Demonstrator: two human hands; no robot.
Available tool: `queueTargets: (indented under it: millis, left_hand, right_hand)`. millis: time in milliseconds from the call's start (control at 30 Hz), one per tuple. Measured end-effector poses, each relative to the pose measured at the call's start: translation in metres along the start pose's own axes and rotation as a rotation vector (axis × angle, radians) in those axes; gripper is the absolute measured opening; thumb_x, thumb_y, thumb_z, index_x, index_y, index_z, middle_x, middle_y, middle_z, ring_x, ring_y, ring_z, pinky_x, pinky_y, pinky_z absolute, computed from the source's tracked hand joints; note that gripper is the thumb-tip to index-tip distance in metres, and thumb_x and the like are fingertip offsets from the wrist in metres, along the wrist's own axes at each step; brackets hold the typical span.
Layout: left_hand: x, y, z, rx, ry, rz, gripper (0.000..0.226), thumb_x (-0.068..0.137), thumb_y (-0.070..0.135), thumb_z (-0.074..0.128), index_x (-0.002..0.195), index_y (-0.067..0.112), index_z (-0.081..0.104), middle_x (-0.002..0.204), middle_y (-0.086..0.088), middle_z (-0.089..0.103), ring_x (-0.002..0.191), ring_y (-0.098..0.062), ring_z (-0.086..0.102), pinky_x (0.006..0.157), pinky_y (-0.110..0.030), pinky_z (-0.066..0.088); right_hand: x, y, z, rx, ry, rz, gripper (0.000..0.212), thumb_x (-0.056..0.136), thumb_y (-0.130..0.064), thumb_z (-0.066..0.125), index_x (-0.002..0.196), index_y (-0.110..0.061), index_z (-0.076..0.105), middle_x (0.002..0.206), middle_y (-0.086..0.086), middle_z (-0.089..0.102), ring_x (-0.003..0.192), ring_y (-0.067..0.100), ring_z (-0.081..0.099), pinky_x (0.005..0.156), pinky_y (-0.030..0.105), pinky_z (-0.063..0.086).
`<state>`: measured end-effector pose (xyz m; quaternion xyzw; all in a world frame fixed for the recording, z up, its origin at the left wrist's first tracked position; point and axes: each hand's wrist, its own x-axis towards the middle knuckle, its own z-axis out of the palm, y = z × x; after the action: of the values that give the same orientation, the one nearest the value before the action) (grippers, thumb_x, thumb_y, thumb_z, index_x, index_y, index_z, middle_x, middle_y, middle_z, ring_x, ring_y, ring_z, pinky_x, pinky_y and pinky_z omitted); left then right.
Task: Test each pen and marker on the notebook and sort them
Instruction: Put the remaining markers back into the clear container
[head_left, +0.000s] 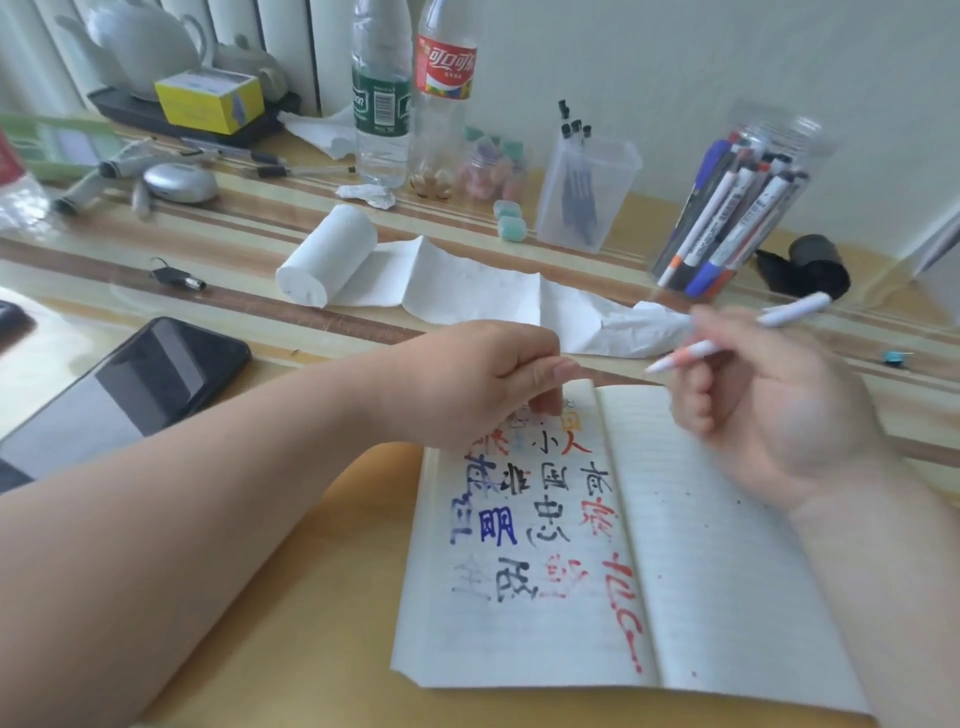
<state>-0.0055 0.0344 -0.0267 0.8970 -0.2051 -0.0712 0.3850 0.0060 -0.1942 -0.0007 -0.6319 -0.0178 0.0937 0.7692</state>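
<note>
My R hand (769, 410) pinches marker (691, 353) over notebook (727, 571) top edge, axis slanting down-left toward blank pg; L hand (467, 379) curled, grip unclear.

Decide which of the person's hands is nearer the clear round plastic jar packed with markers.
Right. The right hand, holding a white marker, is just in front of the jar; the left hand is farther left, over the open lined notebook.
</note>
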Motion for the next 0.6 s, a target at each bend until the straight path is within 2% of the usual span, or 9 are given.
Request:
queueTargets:
  millis: [67,100,167,267,300,367,433,500,600]
  left_hand:
    - [0.001,0.003,-0.001,0.030,-0.019,0.016,0.039,0.105,0.044,0.041,0.097,0.020,0.071,0.080,0.032,0.066,0.082,0.009,0.059,0.071,-0.005,0.041]
    - [0.000,0.003,-0.003,0.037,-0.024,0.021,0.039,0.105,0.043,0.040,0.098,0.018,0.070,0.076,0.037,0.063,0.081,0.012,0.058,0.070,-0.004,0.039]
    - [-0.002,0.002,-0.003,0.045,-0.034,0.041,0.040,0.106,0.042,0.040,0.099,0.016,0.070,0.075,0.039,0.062,0.080,0.012,0.058,0.070,-0.004,0.039]
    - [-0.006,0.004,0.000,0.042,-0.055,0.093,0.037,0.106,0.041,0.041,0.096,0.015,0.066,0.086,0.025,0.070,0.085,0.005,0.061,0.075,-0.010,0.043]
    - [-0.006,0.004,0.000,0.039,-0.067,0.102,0.035,0.106,0.041,0.042,0.094,0.016,0.063,0.089,0.022,0.071,0.085,0.003,0.061,0.077,-0.012,0.045]
    - [-0.006,0.005,0.002,0.043,-0.088,0.099,0.033,0.106,0.040,0.042,0.091,0.017,0.060,0.090,0.019,0.072,0.083,0.001,0.062,0.076,-0.013,0.046]
    - [-0.006,0.005,0.002,0.040,-0.097,0.087,0.035,0.106,0.041,0.042,0.091,0.014,0.059,0.092,0.017,0.073,0.082,-0.003,0.064,0.078,-0.018,0.048]
    - [-0.006,0.004,0.002,0.012,-0.102,0.063,0.037,0.106,0.041,0.043,0.091,0.011,0.058,0.092,0.015,0.075,0.082,-0.009,0.067,0.082,-0.026,0.051]
    - [-0.006,0.004,0.000,0.013,-0.111,0.040,0.040,0.106,0.042,0.043,0.092,0.009,0.060,0.091,0.015,0.075,0.083,-0.010,0.068,0.085,-0.030,0.052]
  right_hand:
    - [-0.024,-0.003,0.014,-0.263,-0.325,0.073,0.017,0.077,-0.020,0.072,0.066,-0.007,0.068,0.055,0.016,0.055,0.046,0.026,0.053,0.041,0.029,0.045]
    - [-0.034,-0.003,0.022,-0.383,-0.466,0.126,0.013,0.077,-0.017,0.077,0.072,-0.006,0.072,0.061,0.019,0.061,0.052,0.031,0.060,0.047,0.034,0.052]
    - [-0.053,0.003,0.035,-0.524,-0.605,0.174,0.008,0.080,-0.014,0.077,0.084,-0.007,0.075,0.075,0.019,0.071,0.068,0.032,0.070,0.065,0.038,0.061]
    - [-0.071,0.022,0.050,-0.509,-0.503,0.158,0.006,0.080,-0.014,0.073,0.085,-0.011,0.075,0.083,0.017,0.075,0.078,0.030,0.074,0.083,0.053,0.061]
    - [-0.075,0.029,0.053,-0.498,-0.455,0.141,0.005,0.080,-0.014,0.072,0.083,-0.012,0.074,0.080,0.014,0.075,0.076,0.031,0.075,0.082,0.062,0.058]
    - [-0.080,0.040,0.055,-0.504,-0.387,0.102,0.001,0.079,-0.015,0.069,0.079,-0.014,0.070,0.069,0.004,0.072,0.068,0.031,0.074,0.072,0.076,0.050]
    - [-0.083,0.045,0.059,-0.521,-0.347,0.071,0.002,0.077,-0.017,0.068,0.077,-0.015,0.066,0.063,-0.001,0.068,0.063,0.032,0.074,0.065,0.075,0.051]
    - [-0.085,0.048,0.063,-0.523,-0.308,0.043,0.004,0.076,-0.017,0.069,0.077,-0.014,0.067,0.062,0.001,0.067,0.059,0.029,0.072,0.064,0.063,0.058]
    - [-0.085,0.050,0.065,-0.521,-0.259,-0.011,0.008,0.077,-0.017,0.074,0.078,-0.010,0.069,0.066,0.014,0.066,0.060,0.025,0.072,0.059,0.066,0.056]
